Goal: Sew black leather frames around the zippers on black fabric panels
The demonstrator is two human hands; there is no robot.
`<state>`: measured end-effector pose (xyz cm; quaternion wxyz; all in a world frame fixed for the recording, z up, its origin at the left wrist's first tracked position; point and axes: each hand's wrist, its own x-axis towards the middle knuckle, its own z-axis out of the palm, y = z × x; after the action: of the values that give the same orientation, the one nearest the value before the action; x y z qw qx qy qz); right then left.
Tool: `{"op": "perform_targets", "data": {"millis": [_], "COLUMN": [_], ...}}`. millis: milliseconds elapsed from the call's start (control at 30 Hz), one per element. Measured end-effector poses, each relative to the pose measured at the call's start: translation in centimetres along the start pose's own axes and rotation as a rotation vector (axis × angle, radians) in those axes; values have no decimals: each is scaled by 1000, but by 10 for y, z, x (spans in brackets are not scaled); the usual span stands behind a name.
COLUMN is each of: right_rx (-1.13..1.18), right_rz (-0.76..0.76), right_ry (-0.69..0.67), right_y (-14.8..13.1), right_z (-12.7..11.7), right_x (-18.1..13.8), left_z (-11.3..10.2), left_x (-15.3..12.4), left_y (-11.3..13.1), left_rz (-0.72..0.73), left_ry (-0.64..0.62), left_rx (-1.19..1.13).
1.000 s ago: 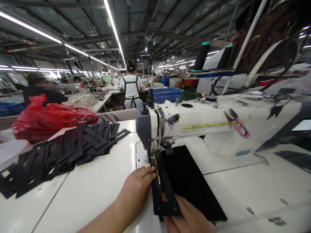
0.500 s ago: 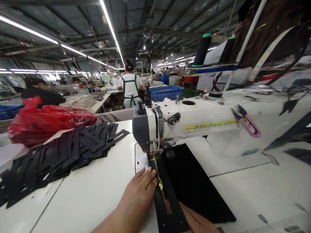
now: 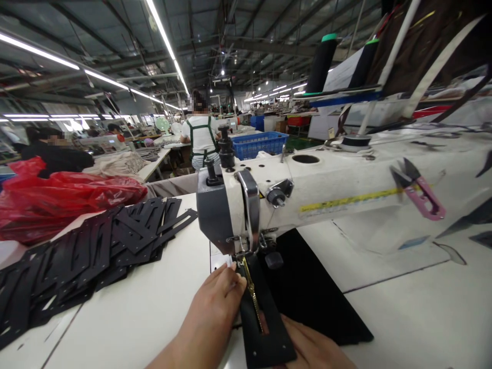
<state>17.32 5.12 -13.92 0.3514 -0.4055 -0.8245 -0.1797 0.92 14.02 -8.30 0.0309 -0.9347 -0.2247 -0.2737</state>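
A black strip with a gold zipper set in its slot lies under the needle area of the sewing machine. My left hand is closed, its bent fingers at the strip's left edge close to the presser foot. At the lower right edge, my right hand grips the strip, with its fingertips mostly hidden beneath. A larger black fabric piece lies flat to the right, under the machine arm.
Many slotted black strips are heaped at left beside a red plastic bag. Pink-handled thread snips rest against the machine arm. Thread cones stand above. Beyond are a blue crate and a co-worker.
My left fingers have bent more and drawn together at the strip's edge. The camera view has shifted closer to the machine. The strip and right hand have barely moved.
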Motion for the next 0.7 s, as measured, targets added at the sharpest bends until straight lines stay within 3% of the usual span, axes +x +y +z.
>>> {"op": "perform_targets", "data": {"millis": [200,367,433,533,700], "right_rx": [31,57,79,84,136], "right_rz": [-7,30,26,82,281], "right_ry": [96,182,130,-64,-281], "right_y": [11,13,14,16,21], "right_z": [-11,-10,-13,-19,-21], "right_x": [37,41,40,43,71], "left_z": [10,11,9,4,-8], "left_x": [1,0,-3,-6,-8], "left_y": [-12,-15,-13,-8,5], "left_rz": [-88,-96,-84,-84,-232], "left_ry": [-59,-36,-26,-46,-53], "left_rx": [-36,-21,16,38,-60]}}
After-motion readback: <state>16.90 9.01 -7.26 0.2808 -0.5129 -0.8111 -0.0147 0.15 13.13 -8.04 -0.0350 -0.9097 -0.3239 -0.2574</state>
